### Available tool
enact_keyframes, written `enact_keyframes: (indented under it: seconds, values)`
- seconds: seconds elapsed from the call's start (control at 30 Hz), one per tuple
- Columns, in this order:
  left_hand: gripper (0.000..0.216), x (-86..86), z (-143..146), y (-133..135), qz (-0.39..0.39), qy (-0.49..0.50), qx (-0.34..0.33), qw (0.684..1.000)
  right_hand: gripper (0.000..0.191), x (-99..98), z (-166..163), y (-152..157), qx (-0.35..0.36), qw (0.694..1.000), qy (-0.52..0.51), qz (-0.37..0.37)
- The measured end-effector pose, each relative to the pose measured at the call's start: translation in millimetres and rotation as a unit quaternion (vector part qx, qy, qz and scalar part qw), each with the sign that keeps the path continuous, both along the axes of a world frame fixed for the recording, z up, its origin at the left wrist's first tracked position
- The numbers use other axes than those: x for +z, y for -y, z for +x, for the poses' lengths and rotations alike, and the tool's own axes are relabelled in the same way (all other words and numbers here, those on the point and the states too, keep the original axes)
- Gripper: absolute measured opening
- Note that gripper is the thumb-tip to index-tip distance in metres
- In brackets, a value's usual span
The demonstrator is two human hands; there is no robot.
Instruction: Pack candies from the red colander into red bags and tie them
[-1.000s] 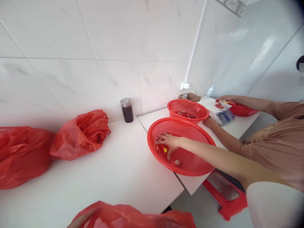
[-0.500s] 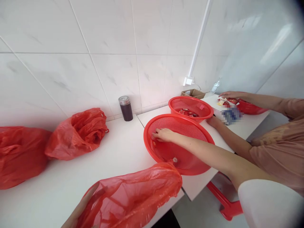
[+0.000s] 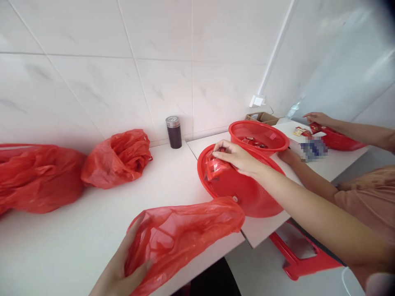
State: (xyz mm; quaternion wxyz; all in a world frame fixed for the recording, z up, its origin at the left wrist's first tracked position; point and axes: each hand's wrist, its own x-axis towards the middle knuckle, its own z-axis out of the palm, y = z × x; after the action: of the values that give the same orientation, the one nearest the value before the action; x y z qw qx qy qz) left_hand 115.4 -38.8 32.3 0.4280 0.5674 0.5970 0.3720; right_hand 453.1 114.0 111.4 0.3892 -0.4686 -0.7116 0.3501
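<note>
My left hand (image 3: pixel 119 269) is closed on the edge of a thin red plastic bag (image 3: pixel 185 230) that lies open on the white table (image 3: pixel 77 234) near its front edge. Over the large red mesh basket (image 3: pixel 247 197), my right hand (image 3: pixel 239 157) is closed on a bunch of small red packets (image 3: pixel 216 167), lifted a little above the basket's floor. The basket overhangs the table's front edge beside the bag's mouth.
A second red basket (image 3: pixel 262 133) with packets stands behind the first, a third red basket (image 3: pixel 339 142) farther right. Another person's hands (image 3: pixel 317 119) work there. Two filled red bags (image 3: pixel 119 158) lie at the left wall, with a dark flask (image 3: pixel 173 131) and a red stool (image 3: pixel 296 255) nearby.
My right hand has gathered red packets from the basket floor and raised them. My left hand has brought the red bag up onto the table and toward the basket.
</note>
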Motion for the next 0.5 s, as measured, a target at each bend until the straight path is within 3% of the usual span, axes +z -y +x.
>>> enact_keyframes:
  seconds: [0.07,0.13,0.27,0.37,0.43,0.5]
  values:
    - [0.076,5.1,7.7,1.4,-0.027,0.017,-0.013,0.999,0.023,0.6,-39.1,29.8,0.088,0.995,-0.035,-0.025]
    - [0.078,7.7,13.2,3.7,-0.038,0.025,-0.015,0.999,0.018,-13.5,-75.3,54.3,0.186,0.981,0.007,-0.049]
    - [0.078,8.4,15.2,11.4,-0.053,0.018,-0.017,0.998,0.031,-47.0,-113.3,75.4,0.265,0.938,0.194,-0.108]
    - [0.079,11.7,12.9,18.2,-0.044,-0.002,0.002,0.999,0.034,-37.4,-105.6,70.7,0.288,0.922,0.242,-0.091]
    - [0.077,15.8,12.1,22.1,-0.029,-0.015,0.013,0.999,0.029,-18.1,-85.3,60.7,0.284,0.935,0.187,-0.105]
    - [0.073,18.8,11.6,25.1,-0.019,-0.021,0.011,1.000,0.026,-3.4,-55.8,47.4,0.213,0.961,0.142,-0.105]
